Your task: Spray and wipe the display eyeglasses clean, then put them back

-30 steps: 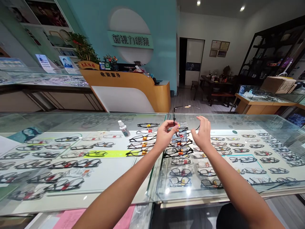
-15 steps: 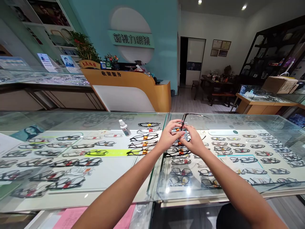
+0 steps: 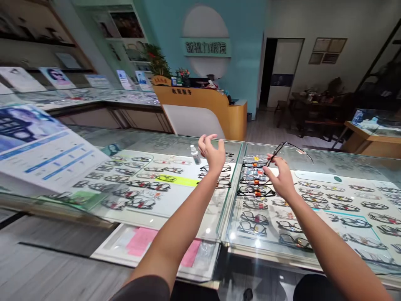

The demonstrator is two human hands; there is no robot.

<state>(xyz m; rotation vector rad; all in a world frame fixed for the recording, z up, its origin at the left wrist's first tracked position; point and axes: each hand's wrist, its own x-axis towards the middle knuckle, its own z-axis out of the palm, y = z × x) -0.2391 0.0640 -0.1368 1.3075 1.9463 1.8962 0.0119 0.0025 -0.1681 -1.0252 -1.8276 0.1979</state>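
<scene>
Above the right part of the glass counter (image 3: 233, 196), my right hand (image 3: 281, 175) pinches a pair of dark-framed eyeglasses (image 3: 290, 145), whose frame sticks up and to the right of the fingers. My left hand (image 3: 213, 154) is raised over the left part, fingers apart and curled, with nothing in it. Just left of that hand stands a small white spray bottle (image 3: 195, 155). Several dark eyeglasses (image 3: 256, 191) with orange tags lie in a column below and left of my right hand. More frames (image 3: 216, 168) lie partly hidden behind my left forearm.
Rows of eyeglasses (image 3: 142, 185) fill the display on both sides. A printed placard (image 3: 44, 146) leans at the left. A pink sheet (image 3: 141, 241) lies on a lower shelf near me. Beyond the counter is a wooden cashier desk (image 3: 233, 121).
My hands, which were together at the eyeglasses, have parted. The left hand let go and moved left towards the bottle; the right keeps the eyeglasses. The view has turned left.
</scene>
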